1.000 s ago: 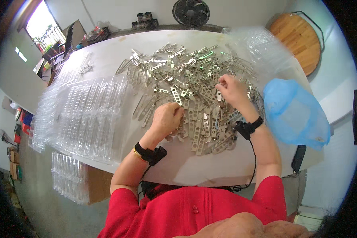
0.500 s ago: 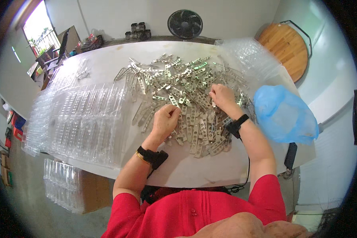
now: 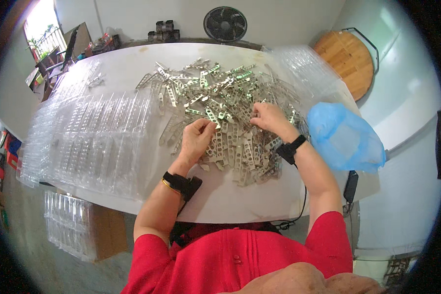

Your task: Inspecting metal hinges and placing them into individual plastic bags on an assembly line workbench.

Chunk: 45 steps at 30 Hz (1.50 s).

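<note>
The left hand (image 3: 197, 139) is pinching a perforated metal strip (image 3: 212, 116) pointing toward one o'clock; the right hand (image 3: 269, 117), at three o'clock, is curling its fingers into the pile of strips (image 3: 230, 93)

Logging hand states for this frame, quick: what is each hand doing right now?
Left hand: closed on a metal strip from the pile.
Right hand: fingers curled down into the pile of metal strips; whether it grips one cannot be told.

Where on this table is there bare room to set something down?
Bare tabletop runs along the near edge, between the forearms, and across the far side behind the metal brackets. The left is covered by clear plastic trays, the middle by brackets under both hands, the right by a blue bag.
</note>
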Available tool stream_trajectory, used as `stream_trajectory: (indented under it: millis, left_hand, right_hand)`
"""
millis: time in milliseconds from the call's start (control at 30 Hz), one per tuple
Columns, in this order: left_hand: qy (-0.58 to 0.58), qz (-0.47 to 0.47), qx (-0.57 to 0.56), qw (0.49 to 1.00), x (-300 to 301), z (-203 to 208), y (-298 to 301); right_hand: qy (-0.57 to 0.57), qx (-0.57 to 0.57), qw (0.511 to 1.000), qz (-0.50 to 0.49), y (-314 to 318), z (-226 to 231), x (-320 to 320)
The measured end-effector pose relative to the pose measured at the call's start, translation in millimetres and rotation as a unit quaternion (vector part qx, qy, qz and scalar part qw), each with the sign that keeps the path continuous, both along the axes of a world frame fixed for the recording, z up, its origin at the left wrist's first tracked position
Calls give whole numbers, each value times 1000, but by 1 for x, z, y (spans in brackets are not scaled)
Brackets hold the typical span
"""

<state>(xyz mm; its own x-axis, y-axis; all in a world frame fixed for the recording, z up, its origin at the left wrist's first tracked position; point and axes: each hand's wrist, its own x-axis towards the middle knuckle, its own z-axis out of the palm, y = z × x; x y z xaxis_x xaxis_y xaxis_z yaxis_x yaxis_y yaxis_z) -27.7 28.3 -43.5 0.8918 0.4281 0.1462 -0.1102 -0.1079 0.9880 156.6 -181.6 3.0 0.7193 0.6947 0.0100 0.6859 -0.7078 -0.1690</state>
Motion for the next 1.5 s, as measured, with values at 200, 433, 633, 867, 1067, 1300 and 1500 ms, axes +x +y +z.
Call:
stream_trajectory:
  millis: [200, 433, 633, 867, 1067, 1300, 1500]
  left_hand:
    - [8, -10, 13, 1000, 1, -3, 2]
    - [8, -12, -23, 1000, 2, -5, 1]
    - [-21, -5, -72, 997, 2, -11, 5]
    - [-38, 13, -43, 998, 5, -14, 6]
    - [-51, 12, -66, 996, 1, -16, 7]
    - [-44, 49, 39, 997, 6, -31, 14]
    - [-86, 56, 21, 994, 12, -23, 6]
  right_hand:
    - [-38, 40, 994, 92, -25, -12, -5]
    - [-23, 30, 997, 60, -30, -8, -18]
    - [-44, 66, 996, 45, -30, -14, -12]
    - [-58, 10, 998, -10, -39, 5, -15]
    - [-70, -62, 996, 11, -5, 8, -37]
    - [-131, -56, 990, 2, 2, -34, 1]
    - [-93, -19, 994, 45, -21, -14, -1]
